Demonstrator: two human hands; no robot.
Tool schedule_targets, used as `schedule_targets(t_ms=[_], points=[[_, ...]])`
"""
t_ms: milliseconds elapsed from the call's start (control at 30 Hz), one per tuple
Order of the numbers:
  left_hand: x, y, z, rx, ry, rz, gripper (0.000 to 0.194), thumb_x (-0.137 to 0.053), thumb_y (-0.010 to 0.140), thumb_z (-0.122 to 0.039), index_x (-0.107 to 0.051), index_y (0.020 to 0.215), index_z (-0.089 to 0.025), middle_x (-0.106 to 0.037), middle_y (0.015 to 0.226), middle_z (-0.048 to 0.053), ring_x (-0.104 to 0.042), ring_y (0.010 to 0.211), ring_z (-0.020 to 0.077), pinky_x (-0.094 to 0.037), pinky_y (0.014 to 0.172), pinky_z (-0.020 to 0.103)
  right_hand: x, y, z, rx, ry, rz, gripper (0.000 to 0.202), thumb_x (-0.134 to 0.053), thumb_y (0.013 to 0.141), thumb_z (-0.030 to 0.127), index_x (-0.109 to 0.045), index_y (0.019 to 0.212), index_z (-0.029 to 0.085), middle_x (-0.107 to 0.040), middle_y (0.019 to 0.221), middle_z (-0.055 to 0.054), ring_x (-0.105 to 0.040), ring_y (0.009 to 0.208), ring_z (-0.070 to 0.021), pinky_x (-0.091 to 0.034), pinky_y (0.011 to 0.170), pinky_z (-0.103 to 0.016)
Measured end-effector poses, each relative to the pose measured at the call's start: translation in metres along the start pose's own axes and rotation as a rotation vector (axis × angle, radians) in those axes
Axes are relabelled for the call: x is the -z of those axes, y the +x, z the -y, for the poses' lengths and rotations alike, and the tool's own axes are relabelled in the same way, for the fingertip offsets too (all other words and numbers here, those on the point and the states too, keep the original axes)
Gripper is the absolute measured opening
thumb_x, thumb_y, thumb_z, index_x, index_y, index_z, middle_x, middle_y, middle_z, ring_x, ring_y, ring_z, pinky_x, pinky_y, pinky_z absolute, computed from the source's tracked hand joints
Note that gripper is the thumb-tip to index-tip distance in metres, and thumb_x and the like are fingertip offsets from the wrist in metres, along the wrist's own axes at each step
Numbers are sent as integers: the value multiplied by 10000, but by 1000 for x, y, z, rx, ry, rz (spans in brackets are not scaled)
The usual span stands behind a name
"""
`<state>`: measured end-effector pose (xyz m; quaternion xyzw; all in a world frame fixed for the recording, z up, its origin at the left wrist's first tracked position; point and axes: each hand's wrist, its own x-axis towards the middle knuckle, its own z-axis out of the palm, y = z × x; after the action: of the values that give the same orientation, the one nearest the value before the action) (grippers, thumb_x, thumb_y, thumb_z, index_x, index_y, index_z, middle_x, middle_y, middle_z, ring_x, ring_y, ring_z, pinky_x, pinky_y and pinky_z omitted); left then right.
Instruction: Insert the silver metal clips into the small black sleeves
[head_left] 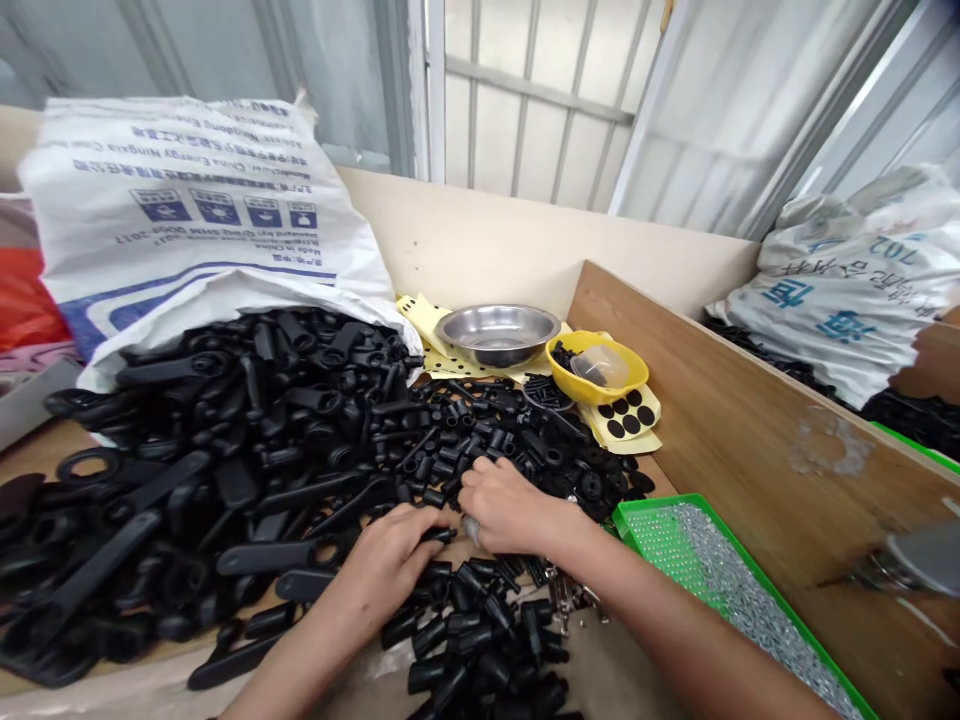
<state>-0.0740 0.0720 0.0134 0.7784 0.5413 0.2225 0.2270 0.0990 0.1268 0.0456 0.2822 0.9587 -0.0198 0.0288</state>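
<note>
My left hand point(397, 550) is closed, thumb and fingers pinching a small black plastic part point(444, 536) whose end shows past the fingertips. Right beside it, my right hand point(506, 505) has its fingers curled down at the edge of a pile of short black tubes point(450, 440). What those fingers hold, if anything, is hidden; a pale, blurry bit shows beneath them. Below both hands lies a heap of larger black cylindrical pieces point(480, 640). Long black crank-like handles point(270, 553) spread out on the left.
A white woven sack point(210, 190) spills black handles at the left. Behind stand a steel bowl point(499, 330) and a yellow basket point(607, 385). On the right, a green tray point(660, 560) holds small metal pieces beside a wooden divider point(735, 450) and a blurred power-driver-like tool point(900, 565).
</note>
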Motion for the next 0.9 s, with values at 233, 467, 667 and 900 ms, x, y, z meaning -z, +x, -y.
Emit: schedule_targets(t_ms=[233,467,667,900], points=[[-6,15,-12,-4,-39,55,176,-503,782,-210,-655,863,-246,-724,800,-3,-654,774,196,-457,693,262,9,-19,-6,12,133,-65,49,-539,779,178,-569,754,150,-545,806,-48,-430,800,-182,-357,663,-284],[3,10,-17,-4,-55,-90,208,-471,805,-292,-640,723,-202,-645,698,29,-591,694,208,-417,656,286,8,-15,-8,54,321,-141,120,-472,855,128,-586,863,162,-564,844,-13,-481,813,-127,-381,744,-223],[14,8,-14,80,-162,-190,279,-409,864,-355,-572,717,-183,-607,605,-10,-579,567,160,-434,512,224,12,-18,0,15,418,-205,121,-474,849,156,-559,933,177,-570,885,-23,-511,813,-142,-386,730,-235],[18,6,-3,-22,7,-75,151,-512,808,-248,-619,897,-189,-673,854,47,-592,813,219,-441,734,302,18,-22,-3,-118,414,-248,179,-385,791,35,-489,835,174,-516,791,-5,-467,719,-130,-346,658,-223]])
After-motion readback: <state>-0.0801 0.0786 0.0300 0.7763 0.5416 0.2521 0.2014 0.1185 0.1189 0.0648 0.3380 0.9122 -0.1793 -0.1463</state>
